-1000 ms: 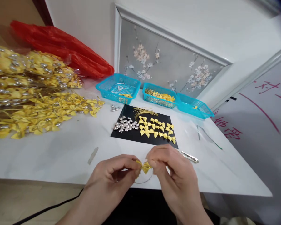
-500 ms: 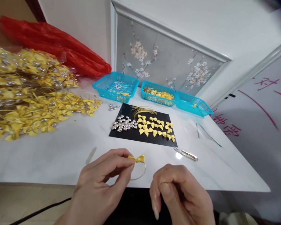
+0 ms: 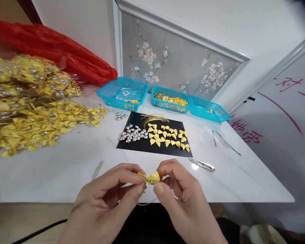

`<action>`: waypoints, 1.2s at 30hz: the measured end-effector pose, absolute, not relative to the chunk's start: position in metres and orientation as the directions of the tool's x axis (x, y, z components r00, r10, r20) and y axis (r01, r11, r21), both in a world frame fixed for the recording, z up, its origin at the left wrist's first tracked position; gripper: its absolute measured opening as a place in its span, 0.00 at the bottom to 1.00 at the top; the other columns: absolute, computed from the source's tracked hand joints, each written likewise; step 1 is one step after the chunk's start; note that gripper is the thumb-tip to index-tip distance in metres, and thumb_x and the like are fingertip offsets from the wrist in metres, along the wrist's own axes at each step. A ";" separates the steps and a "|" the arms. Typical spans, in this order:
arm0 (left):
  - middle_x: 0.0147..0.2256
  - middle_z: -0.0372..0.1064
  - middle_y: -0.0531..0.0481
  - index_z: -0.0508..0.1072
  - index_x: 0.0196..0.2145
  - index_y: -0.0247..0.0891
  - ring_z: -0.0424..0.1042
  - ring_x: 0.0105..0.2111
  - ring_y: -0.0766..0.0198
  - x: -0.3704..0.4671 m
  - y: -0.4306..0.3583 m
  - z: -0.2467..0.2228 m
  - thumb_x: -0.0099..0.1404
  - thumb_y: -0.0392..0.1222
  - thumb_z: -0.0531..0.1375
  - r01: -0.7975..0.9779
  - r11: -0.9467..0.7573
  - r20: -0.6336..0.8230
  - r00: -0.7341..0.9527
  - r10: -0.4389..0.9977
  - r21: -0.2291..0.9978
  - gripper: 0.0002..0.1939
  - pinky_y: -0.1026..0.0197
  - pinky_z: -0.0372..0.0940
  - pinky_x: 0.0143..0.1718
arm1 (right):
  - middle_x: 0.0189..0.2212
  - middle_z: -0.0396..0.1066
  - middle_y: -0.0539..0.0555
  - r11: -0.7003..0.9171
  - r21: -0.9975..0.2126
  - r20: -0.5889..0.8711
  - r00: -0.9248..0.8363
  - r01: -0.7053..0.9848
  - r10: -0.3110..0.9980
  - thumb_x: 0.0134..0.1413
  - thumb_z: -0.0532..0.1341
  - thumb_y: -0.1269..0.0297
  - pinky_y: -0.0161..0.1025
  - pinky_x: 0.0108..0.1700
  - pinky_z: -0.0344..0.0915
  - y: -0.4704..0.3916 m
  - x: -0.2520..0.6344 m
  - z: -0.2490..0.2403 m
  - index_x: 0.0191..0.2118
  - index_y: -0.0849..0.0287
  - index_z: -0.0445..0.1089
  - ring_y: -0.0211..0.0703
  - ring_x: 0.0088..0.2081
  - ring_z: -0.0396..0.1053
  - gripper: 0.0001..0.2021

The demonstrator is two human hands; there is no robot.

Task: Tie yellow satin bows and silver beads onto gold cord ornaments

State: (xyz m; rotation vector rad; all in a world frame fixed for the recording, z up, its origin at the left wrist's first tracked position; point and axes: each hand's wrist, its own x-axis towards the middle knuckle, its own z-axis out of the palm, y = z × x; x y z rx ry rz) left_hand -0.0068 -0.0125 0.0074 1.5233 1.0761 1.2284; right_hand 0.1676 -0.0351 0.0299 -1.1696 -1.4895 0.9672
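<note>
Yellow bow (image 3: 154, 177) is the piece in work: it sits right at our fingertips, just above the near edge of the desk (image 3: 53, 179), between both hands. Left hand (image 3: 112, 200) is clamped on its left lobe, thumb against fingers; right hand (image 3: 181, 196) has thumb and forefinger closed about the right lobe. Thin strand (image 3: 146, 204) hangs just below, mostly hidden, so we can't tell how it's fixed. Progress, as far as we can judge: big heap of beaded bow strings (image 3: 44, 125) at far left looks done, some of it bagged. What's left, by our read: black mat (image 3: 142, 147) ahead of the hands carries loose silver beads (image 3: 133, 134) on its left, rows of loose bows (image 3: 167, 143) on its right, gold strands (image 3: 155, 119) along its back edge. More bows sit in the middle basket (image 3: 165, 105) behind. Piece in hand looks early-stage to us: one bow visible, no bead seen on it. Snips (image 3: 204, 165) lie beyond the right hand, untouched.
</note>
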 end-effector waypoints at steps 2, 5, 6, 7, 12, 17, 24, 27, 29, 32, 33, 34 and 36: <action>0.40 0.75 0.60 0.76 0.33 0.52 0.78 0.38 0.71 -0.006 -0.012 0.007 0.64 0.32 0.61 0.158 -0.336 0.306 0.184 0.934 0.929 0.11 0.77 0.71 0.37 | 0.32 0.64 0.49 0.241 -0.929 0.218 -0.108 0.281 0.970 0.64 0.59 0.66 0.34 0.33 0.59 -0.034 0.166 0.031 0.32 0.58 0.65 0.36 0.32 0.62 0.07; 0.41 0.74 0.61 0.75 0.34 0.52 0.76 0.40 0.72 -0.009 -0.011 0.008 0.64 0.28 0.60 0.277 -0.511 0.450 0.255 0.856 0.814 0.15 0.78 0.69 0.41 | 0.30 0.64 0.49 0.204 -0.936 0.162 -0.165 0.285 0.973 0.65 0.56 0.66 0.34 0.31 0.57 -0.032 0.167 0.034 0.30 0.58 0.64 0.37 0.32 0.61 0.10; 0.42 0.73 0.61 0.75 0.35 0.52 0.76 0.41 0.73 -0.011 -0.011 0.009 0.64 0.28 0.60 0.301 -0.536 0.467 0.274 0.841 0.789 0.16 0.78 0.69 0.43 | 0.30 0.64 0.49 0.177 -0.948 0.133 -0.175 0.264 0.975 0.66 0.56 0.65 0.35 0.31 0.56 -0.031 0.168 0.035 0.30 0.58 0.65 0.37 0.32 0.61 0.11; 0.43 0.73 0.61 0.75 0.37 0.54 0.76 0.42 0.72 -0.013 -0.011 0.010 0.64 0.28 0.60 0.304 -0.534 0.461 0.283 0.841 0.788 0.16 0.77 0.69 0.43 | 0.30 0.64 0.50 0.149 -0.958 0.106 -0.182 0.244 0.978 0.67 0.56 0.64 0.35 0.30 0.56 -0.031 0.169 0.036 0.31 0.58 0.65 0.37 0.32 0.61 0.11; 0.49 0.71 0.59 0.74 0.44 0.59 0.76 0.47 0.68 -0.017 -0.015 0.013 0.66 0.34 0.60 0.188 -0.360 0.300 0.286 0.910 0.914 0.16 0.74 0.73 0.42 | 0.32 0.65 0.51 0.111 -0.970 0.075 -0.170 0.216 0.983 0.68 0.55 0.60 0.35 0.30 0.56 -0.033 0.172 0.039 0.31 0.59 0.66 0.37 0.31 0.60 0.13; 0.46 0.73 0.59 0.76 0.40 0.56 0.76 0.45 0.69 -0.010 -0.016 0.012 0.66 0.32 0.60 0.296 -0.478 0.414 0.253 0.874 0.827 0.15 0.75 0.72 0.40 | 0.29 0.63 0.49 0.081 -0.978 0.051 -0.157 0.190 0.986 0.67 0.55 0.60 0.34 0.30 0.56 -0.034 0.168 0.039 0.31 0.59 0.67 0.36 0.30 0.59 0.13; 0.38 0.77 0.58 0.78 0.33 0.52 0.78 0.35 0.66 -0.008 -0.006 0.016 0.63 0.33 0.62 0.380 -0.504 0.452 0.223 0.864 0.775 0.11 0.71 0.71 0.31 | 0.33 0.68 0.51 0.200 -0.954 0.186 -0.083 0.223 0.979 0.66 0.58 0.63 0.33 0.29 0.61 -0.032 0.174 0.039 0.34 0.58 0.72 0.35 0.29 0.63 0.09; 0.36 0.79 0.58 0.78 0.31 0.50 0.79 0.33 0.66 -0.008 -0.003 0.021 0.63 0.34 0.62 0.408 -0.523 0.461 0.246 0.852 0.749 0.10 0.70 0.71 0.32 | 0.37 0.72 0.50 0.333 -0.922 0.346 0.035 0.196 0.938 0.66 0.58 0.71 0.31 0.34 0.68 -0.033 0.178 0.040 0.43 0.51 0.76 0.34 0.32 0.69 0.10; 0.35 0.79 0.59 0.77 0.31 0.49 0.79 0.33 0.67 -0.007 -0.002 0.022 0.64 0.33 0.61 0.395 -0.538 0.457 0.286 0.842 0.745 0.10 0.71 0.71 0.32 | 0.37 0.74 0.47 0.411 -0.899 0.423 0.057 0.153 0.904 0.66 0.58 0.74 0.31 0.38 0.71 -0.033 0.176 0.039 0.51 0.44 0.73 0.33 0.34 0.72 0.17; 0.36 0.79 0.57 0.76 0.36 0.47 0.79 0.34 0.68 -0.006 -0.001 0.020 0.65 0.31 0.60 0.403 -0.585 0.492 0.318 0.810 0.703 0.10 0.71 0.71 0.36 | 0.37 0.77 0.45 0.460 -0.877 0.471 0.058 0.142 0.880 0.65 0.60 0.76 0.32 0.41 0.72 -0.033 0.169 0.039 0.54 0.43 0.72 0.34 0.36 0.74 0.19; 0.36 0.80 0.57 0.76 0.37 0.46 0.79 0.35 0.68 -0.006 -0.001 0.018 0.65 0.30 0.60 0.418 -0.605 0.515 0.317 0.796 0.678 0.11 0.70 0.71 0.37 | 0.37 0.77 0.46 0.465 -0.871 0.477 0.044 0.159 0.878 0.64 0.60 0.75 0.32 0.40 0.72 -0.032 0.167 0.040 0.50 0.46 0.74 0.35 0.36 0.74 0.16; 0.37 0.80 0.56 0.76 0.37 0.46 0.79 0.36 0.68 -0.006 -0.001 0.017 0.64 0.29 0.60 0.435 -0.623 0.537 0.318 0.782 0.650 0.11 0.70 0.71 0.38 | 0.35 0.77 0.47 0.473 -0.864 0.484 0.026 0.174 0.875 0.64 0.61 0.75 0.32 0.39 0.72 -0.032 0.165 0.040 0.46 0.49 0.75 0.35 0.35 0.74 0.13; 0.37 0.80 0.55 0.76 0.36 0.44 0.79 0.35 0.67 -0.005 0.001 0.015 0.64 0.29 0.59 0.462 -0.637 0.550 0.326 0.769 0.617 0.11 0.69 0.71 0.39 | 0.33 0.76 0.48 0.497 -0.849 0.503 -0.018 0.180 0.864 0.63 0.60 0.76 0.32 0.37 0.71 -0.031 0.163 0.041 0.40 0.54 0.76 0.35 0.34 0.73 0.10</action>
